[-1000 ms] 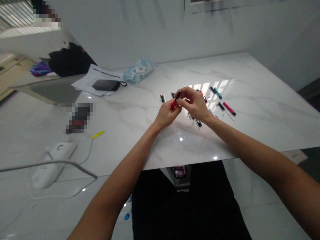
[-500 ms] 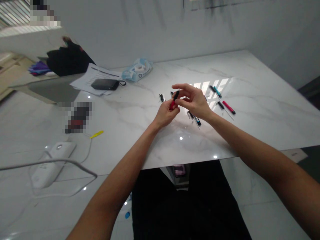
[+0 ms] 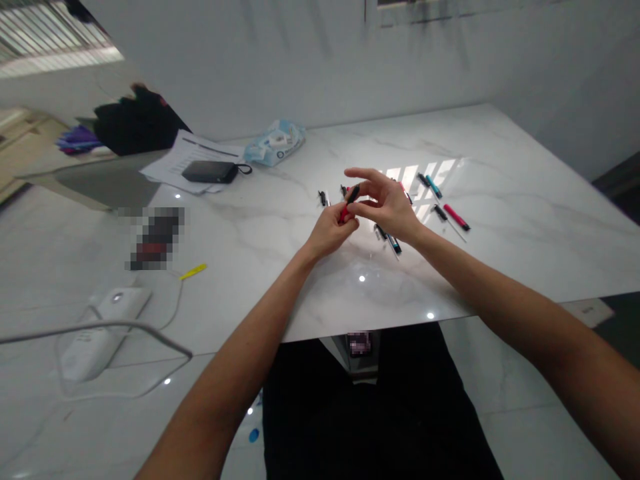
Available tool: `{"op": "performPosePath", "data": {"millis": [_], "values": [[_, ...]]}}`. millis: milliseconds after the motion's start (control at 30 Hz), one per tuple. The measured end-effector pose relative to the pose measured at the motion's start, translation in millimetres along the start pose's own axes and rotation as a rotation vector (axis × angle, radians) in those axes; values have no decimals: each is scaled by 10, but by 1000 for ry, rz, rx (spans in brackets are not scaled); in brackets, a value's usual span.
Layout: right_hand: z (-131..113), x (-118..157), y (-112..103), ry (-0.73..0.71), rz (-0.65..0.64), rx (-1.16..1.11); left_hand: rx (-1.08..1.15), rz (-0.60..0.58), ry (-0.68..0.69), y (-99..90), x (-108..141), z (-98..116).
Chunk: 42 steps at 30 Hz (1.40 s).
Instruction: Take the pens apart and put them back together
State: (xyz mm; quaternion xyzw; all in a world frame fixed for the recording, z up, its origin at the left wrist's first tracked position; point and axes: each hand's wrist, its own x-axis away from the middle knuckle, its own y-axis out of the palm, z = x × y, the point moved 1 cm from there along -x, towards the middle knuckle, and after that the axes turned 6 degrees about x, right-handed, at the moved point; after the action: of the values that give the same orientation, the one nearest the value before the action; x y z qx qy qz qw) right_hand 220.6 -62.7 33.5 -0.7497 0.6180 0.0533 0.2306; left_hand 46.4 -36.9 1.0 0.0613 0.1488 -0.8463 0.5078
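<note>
The right hand (image 3: 385, 203) has been drawn slightly back from the red-and-black pen (image 3: 346, 210), its fingers held apart just beside the pen. The pen is pinched in the left hand (image 3: 330, 233) above the marble table (image 3: 500, 253). Black pen parts (image 3: 323, 198) are laid left of the pen; a teal pen (image 3: 434, 187) and a red pen (image 3: 456, 217) are laid to its right.

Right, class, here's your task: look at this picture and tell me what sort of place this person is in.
Probably an office or a work room at home: there's a marble table with papers, a black pouch and pens spread on it.
</note>
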Motion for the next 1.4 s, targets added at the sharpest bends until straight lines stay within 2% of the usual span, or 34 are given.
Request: {"op": "performPosePath", "data": {"millis": [233, 533, 733, 933, 1067, 1133, 1233, 1400], "values": [[21, -16, -64, -7, -60, -139, 82, -16, -43, 44, 24, -8], [80, -43, -81, -14, -41, -109, 99, -26, -62, 48, 37, 35], [62, -81, -181, 4, 83, -90, 155, -66, -85, 63, 58, 101], [169, -171, -353, -29, 303, -84, 185, -65, -104, 84, 66, 95], [214, -190, -378, -33, 332, -5, 227, -54, -121, 84, 62, 87], [199, -175, -352, -26, 329, 68, 275, -26, -136, 61, 48, 91], [154, -130, -291, -10, 302, 165, 376, 82, -150, -16, 8, 83], [110, -41, -190, 26, 86, 348, 378, 269, -113, -160, -47, 24]]}}
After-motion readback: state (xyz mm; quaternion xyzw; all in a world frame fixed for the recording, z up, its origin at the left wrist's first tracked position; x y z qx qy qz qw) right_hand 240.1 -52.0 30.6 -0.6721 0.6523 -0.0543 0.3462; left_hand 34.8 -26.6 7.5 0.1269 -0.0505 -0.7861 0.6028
